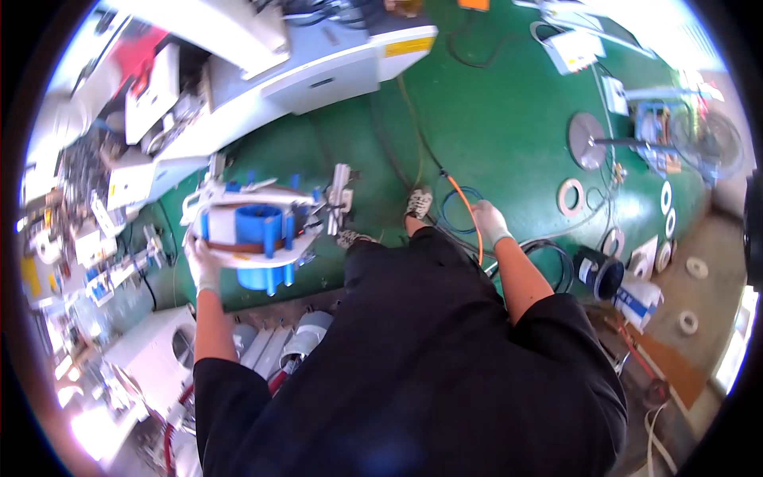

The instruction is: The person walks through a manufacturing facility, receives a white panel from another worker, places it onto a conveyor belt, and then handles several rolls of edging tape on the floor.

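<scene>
Now, my left hand (202,264): it's in a white glove, right up against the left end of the reel-like assembly (256,227), touching its edge.
Left fingers: bent along that edge, though I can't tell how tightly they pinch it; the tips are too small and blurred.
My right hand (490,222): gloved too, out over the green floor (509,131), well apart from the assembly.
Right fingers: curling inward, not spread wide, just beside the orange hose (466,202); whether they're pinching it, I can't tell from here.
Assembly's place: ahead of my left forearm, left of my shoes (419,203), near a metal bracket (340,199) on its right.
Plates: a pale upper plate (258,197) and a rounded white lower plate (238,259), one above the other with a gap between.
Drum: a bright blue drum (253,226) sits in that gap, a pale panel (223,226) showing to its left.
Band: a brown strip (219,246) runs curved along the lower plate's near side.
Posts: blue posts (269,238) stand around the drum, and more blue parts (254,279) show below the lower plate.
Around my right hand: a blue hose coil (455,218) lies near the fingers, and dark coiled hoses (566,266) lie farther right.
</scene>
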`<state>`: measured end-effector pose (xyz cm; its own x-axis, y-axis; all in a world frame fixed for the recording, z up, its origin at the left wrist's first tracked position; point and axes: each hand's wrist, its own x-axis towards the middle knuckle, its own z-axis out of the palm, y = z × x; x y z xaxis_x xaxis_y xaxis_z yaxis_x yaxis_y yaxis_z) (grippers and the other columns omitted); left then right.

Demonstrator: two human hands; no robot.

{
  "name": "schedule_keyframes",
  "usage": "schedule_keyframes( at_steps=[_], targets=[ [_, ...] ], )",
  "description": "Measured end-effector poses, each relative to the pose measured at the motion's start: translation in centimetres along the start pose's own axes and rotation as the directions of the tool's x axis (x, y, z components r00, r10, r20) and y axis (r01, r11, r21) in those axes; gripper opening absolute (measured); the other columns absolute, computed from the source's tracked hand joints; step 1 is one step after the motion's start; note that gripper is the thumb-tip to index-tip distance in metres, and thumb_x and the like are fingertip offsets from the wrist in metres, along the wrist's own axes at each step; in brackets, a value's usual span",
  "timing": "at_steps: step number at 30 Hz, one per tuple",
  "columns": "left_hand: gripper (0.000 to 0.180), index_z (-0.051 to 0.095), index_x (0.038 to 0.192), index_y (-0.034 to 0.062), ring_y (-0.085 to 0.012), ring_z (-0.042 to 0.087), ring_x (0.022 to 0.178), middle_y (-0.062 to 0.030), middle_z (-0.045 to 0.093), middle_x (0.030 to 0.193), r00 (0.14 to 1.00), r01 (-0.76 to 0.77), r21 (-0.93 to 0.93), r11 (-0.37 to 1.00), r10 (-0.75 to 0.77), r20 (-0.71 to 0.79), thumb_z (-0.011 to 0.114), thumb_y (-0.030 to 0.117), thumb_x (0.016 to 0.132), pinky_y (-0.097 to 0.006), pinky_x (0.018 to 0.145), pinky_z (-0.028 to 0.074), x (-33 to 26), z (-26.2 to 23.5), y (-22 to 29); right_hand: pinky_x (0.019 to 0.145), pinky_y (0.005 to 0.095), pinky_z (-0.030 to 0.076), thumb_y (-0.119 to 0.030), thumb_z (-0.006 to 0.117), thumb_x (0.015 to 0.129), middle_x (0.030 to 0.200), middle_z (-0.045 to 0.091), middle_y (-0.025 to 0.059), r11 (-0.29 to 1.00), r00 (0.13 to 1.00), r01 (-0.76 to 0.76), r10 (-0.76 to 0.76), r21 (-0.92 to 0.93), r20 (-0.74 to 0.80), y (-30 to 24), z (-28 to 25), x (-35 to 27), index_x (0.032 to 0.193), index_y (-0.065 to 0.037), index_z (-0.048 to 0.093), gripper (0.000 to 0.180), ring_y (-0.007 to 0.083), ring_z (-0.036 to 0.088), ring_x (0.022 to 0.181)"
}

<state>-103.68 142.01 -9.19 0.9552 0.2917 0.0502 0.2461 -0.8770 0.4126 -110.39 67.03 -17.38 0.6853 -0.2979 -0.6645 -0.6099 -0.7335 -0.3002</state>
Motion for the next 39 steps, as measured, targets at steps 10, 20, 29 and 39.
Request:
schedule_keyframes(
  at_steps=[10, 20, 29, 39],
  targets=[
    [0.05, 0.059, 0.136, 0.0068, -0.0391, 0.052, 0.13, -0.0207, 0.059, 0.138, 0.962, -0.081, 0.609, 0.789, 0.222, -0.159, 0.057, 0.037, 0.096, -0.05, 0.11, 0.04, 3.3, 9.6, 25.2, 0.092, 0.0425, 0.051, -0.027, 0.055, 0.1, 0.111, 0.071, 0.0215, 0.723, 0.802, -0.031, 0.43, 0.69, -0.414, 31.9, -2.7, -6.1, 0.113, 0.001, 0.068, 0.034, 0.0378, 0.066, 0.106],
    [0.048, 0.055, 0.137, -0.0042, -0.0335, 0.052, 0.134, -0.0224, 0.057, 0.141, 0.229, -0.394, -0.435, 0.81, 0.544, 0.807, 0.052, 0.031, 0.104, -0.038, 0.116, 0.036, -4.8, 30.1, 61.4, 0.084, 0.0505, 0.053, -0.032, 0.053, 0.095, 0.098, 0.073, 0.0209, 0.746, 0.918, -0.307, 0.395, 0.59, -0.022, 28.0, 9.9, -10.5, 0.102, -0.005, 0.071, 0.033, 0.0418, 0.068, 0.095],
    [0.031, 0.067, 0.1, 0.0027, -0.0437, 0.064, 0.097, -0.0254, 0.067, 0.097, -0.314, -0.867, -0.419, 0.269, 0.358, 0.879, 0.042, 0.021, 0.1, -0.052, 0.087, 0.052, 2.0, 40.5, 60.1, 0.093, 0.0434, 0.052, -0.04, 0.054, 0.099, 0.113, 0.07, 0.0227, 0.593, 0.818, -0.45, 0.574, 0.668, 0.042, 32.5, -2.5, -4.6, 0.109, -0.001, 0.071, 0.044, 0.0386, 0.066, 0.108],
    [0.05, 0.063, 0.108, -0.0088, -0.0437, 0.061, 0.111, -0.031, 0.064, 0.118, 0.38, -0.43, -0.199, 0.881, 0.376, 0.845, 0.041, 0.035, 0.1, -0.047, 0.095, 0.046, 3.7, 51.7, 95.2, 0.095, 0.0436, 0.052, -0.023, 0.053, 0.098, 0.11, 0.07, 0.0206, 0.692, 0.755, -0.097, 0.52, 0.716, -0.4, 47.1, -40.5, 14.7, 0.113, -0.003, 0.068, 0.029, 0.0382, 0.065, 0.111]
  ],
)
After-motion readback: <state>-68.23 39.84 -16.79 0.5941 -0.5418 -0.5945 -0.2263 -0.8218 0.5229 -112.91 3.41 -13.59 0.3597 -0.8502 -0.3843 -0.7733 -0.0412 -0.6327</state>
